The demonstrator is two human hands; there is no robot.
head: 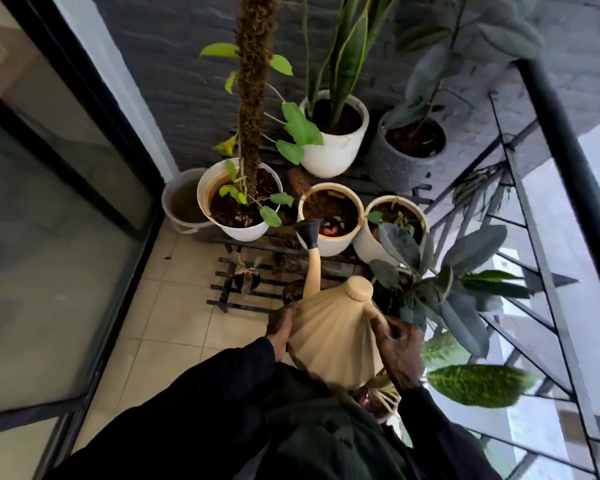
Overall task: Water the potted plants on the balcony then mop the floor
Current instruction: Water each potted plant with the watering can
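In the head view, the watering step is in hand and the mopping has not begun; no mop shows anywhere. The person holds a beige watering can (pixel 333 341) low in front of the body. The left hand (pixel 279 332) has its fingers curled against the can's left flank. The right hand (pixel 400 355) grips the right side, where the handle seems to run, though the handle itself is mostly hidden. The can's long spout rises forward, and its black rose (pixel 309 232) sits just at the near rim of the middle cream pot (pixel 329 245), which stands on a dark metal rack (pixel 243 292) among the other pots. No stream of water can be made out, so it is unclear whether pouring is under way. The white pot with the moss pole (pixel 246 233) is just to the left, and a second cream pot (pixel 364 244) is just to the right. The next move likely calls for tipping the can further so the rose clears the rim, then swinging to a neighbouring pot while keeping water off the tiled floor (pixel 174 323).
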